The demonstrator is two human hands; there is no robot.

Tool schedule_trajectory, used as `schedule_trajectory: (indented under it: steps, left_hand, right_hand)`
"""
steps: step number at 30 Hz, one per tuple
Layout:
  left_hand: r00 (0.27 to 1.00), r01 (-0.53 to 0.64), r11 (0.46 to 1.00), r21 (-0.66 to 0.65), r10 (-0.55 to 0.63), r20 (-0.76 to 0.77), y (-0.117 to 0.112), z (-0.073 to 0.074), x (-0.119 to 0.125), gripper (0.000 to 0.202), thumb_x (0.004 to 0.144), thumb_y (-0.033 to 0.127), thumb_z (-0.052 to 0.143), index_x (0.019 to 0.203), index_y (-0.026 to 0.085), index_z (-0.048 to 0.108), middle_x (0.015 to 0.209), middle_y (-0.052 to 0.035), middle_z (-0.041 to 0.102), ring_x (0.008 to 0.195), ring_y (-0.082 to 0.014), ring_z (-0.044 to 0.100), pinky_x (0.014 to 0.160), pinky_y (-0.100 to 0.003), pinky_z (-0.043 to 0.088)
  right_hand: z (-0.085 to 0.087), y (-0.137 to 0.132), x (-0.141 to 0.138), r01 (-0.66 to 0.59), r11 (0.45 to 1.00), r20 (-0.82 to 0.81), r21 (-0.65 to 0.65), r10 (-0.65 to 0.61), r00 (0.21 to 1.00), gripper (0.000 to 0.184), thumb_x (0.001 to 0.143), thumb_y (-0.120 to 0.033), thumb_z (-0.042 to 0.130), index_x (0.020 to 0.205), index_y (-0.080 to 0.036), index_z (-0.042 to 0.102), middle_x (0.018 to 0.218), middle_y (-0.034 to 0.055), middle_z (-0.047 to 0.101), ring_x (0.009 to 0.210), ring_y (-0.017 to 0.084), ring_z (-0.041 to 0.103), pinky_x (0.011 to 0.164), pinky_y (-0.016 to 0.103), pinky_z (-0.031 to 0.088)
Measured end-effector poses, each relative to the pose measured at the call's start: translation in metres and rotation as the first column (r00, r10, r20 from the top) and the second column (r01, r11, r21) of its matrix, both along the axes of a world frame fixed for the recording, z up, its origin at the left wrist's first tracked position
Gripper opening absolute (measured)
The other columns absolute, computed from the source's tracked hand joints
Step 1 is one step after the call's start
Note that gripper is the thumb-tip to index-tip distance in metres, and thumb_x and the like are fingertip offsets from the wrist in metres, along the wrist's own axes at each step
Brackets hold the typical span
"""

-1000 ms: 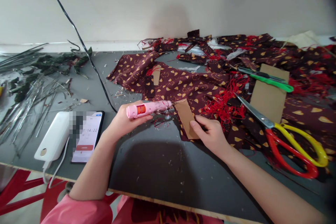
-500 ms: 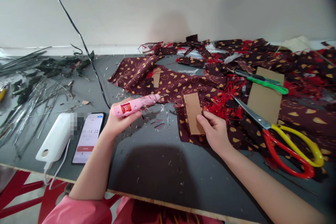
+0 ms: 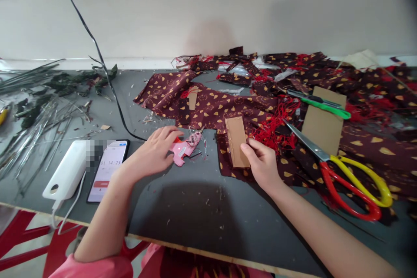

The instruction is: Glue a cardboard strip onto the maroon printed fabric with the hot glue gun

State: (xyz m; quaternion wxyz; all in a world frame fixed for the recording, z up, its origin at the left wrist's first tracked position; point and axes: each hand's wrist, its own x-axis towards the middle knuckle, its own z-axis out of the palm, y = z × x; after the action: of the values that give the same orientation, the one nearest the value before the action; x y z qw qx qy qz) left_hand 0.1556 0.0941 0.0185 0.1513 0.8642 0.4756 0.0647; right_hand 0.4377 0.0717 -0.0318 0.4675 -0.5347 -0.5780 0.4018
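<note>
My right hand [image 3: 262, 160] grips a small rectangular cardboard piece [image 3: 236, 137] by its right edge, thumb on top. Clear glue lines run along that piece's left and upper edges. A pink hot glue gun [image 3: 184, 150] lies on its side on the grey table, its stringy, dirty nozzle facing up and right. Over its rear end is my left hand [image 3: 156, 150], fingers loosely apart and not wrapped round it. Below and behind the cardboard spreads dark maroon fabric [image 3: 208, 100] with yellow leaf shapes.
Large scissors [image 3: 347, 178] with red and yellow handles lie at the right. A green cutter [image 3: 325, 105] rests on a bigger cardboard sheet [image 3: 322, 126]. Left of my arm are a phone [image 3: 109, 169] and a white power bank [image 3: 67, 173]. A black cord [image 3: 104, 63] hangs down to the table.
My left hand has lowered the glue gun to the table and loosened its fingers from it. My right hand keeps hold of the cardboard piece. The view has shifted slightly.
</note>
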Motion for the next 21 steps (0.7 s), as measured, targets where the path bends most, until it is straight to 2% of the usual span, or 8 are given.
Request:
schedule_trajectory:
  steps: [2,4,5,7,10,14,21]
  left_hand:
    - [0.996,-0.047,0.998,0.047,0.044,0.08,0.0,0.009,0.016,0.037,0.081,0.013,0.048,0.117,0.018,0.052,0.119,-0.0096,0.057,0.112,-0.0246,0.052,0.097,-0.041,0.041]
    - [0.972,-0.141,0.988,0.062,0.126,0.196,0.001,0.013,0.039,0.02,0.087,0.021,0.05,0.104,0.018,0.059,0.098,-0.0061,0.064,0.094,-0.0207,0.059,0.084,-0.034,0.046]
    - [0.956,-0.189,0.981,0.053,0.171,0.237,0.002,0.012,0.051,0.016,0.086,0.025,0.054,0.099,0.019,0.062,0.09,-0.0037,0.065,0.085,-0.0186,0.06,0.077,-0.032,0.046]
    - [0.943,-0.196,0.978,0.073,0.167,0.289,0.005,0.007,0.075,0.016,0.085,0.025,0.059,0.098,0.019,0.064,0.08,-0.0015,0.063,0.076,-0.0161,0.059,0.07,-0.028,0.044]
    - [0.947,-0.21,0.967,0.142,0.165,0.276,0.01,-0.003,0.096,0.014,0.083,0.027,0.063,0.094,0.019,0.065,0.076,-0.0015,0.062,0.072,-0.0163,0.057,0.068,-0.029,0.042]
    - [0.946,-0.218,0.962,0.165,0.167,0.278,0.012,-0.007,0.099,0.007,0.084,0.022,0.06,0.083,0.019,0.067,0.074,-0.0008,0.063,0.069,-0.0153,0.055,0.068,-0.03,0.04]
    - [0.949,-0.208,0.96,0.19,0.151,0.277,0.001,0.001,0.086,0.011,0.082,0.015,0.056,0.077,0.018,0.064,0.072,-0.001,0.063,0.068,-0.0148,0.055,0.066,-0.028,0.039]
  right_hand:
    - [0.0,-0.001,0.0,0.0,1.0,0.03,0.017,0.0,1.0,0.038,0.085,-0.036,0.05,0.058,-0.022,0.027,0.056,-0.0054,0.021,0.048,0.008,0.023,0.04,0.02,0.022]
    - [0.0,-0.001,0.0,-0.014,0.999,0.045,0.029,0.013,0.999,0.038,0.085,-0.035,0.05,0.058,-0.022,0.027,0.055,-0.0054,0.021,0.048,0.008,0.023,0.04,0.02,0.022]
    - [0.0,-0.001,0.0,-0.026,0.999,0.046,0.031,0.025,0.999,0.037,0.084,-0.035,0.05,0.058,-0.022,0.027,0.054,-0.0053,0.022,0.048,0.008,0.024,0.04,0.02,0.022]
    - [0.002,-0.001,0.0,-0.048,0.998,0.041,0.026,0.047,0.998,0.036,0.083,-0.034,0.05,0.057,-0.021,0.03,0.053,-0.005,0.025,0.048,0.008,0.026,0.04,0.02,0.023]
    - [0.003,-0.002,0.001,-0.062,0.998,0.017,0.005,0.062,0.998,0.033,0.083,-0.034,0.05,0.057,-0.021,0.034,0.053,-0.0044,0.029,0.048,0.008,0.029,0.04,0.019,0.026]
    - [0.003,-0.002,0.001,-0.073,0.997,-0.013,-0.008,0.073,0.997,0.031,0.084,-0.033,0.049,0.059,-0.021,0.036,0.054,-0.0044,0.031,0.048,0.008,0.03,0.04,0.019,0.027]
    - [-0.004,-0.002,0.003,-0.043,0.998,0.046,0.056,0.04,0.998,0.037,0.085,-0.032,0.05,0.058,-0.022,0.027,0.055,-0.0055,0.022,0.048,0.008,0.024,0.041,0.021,0.021]
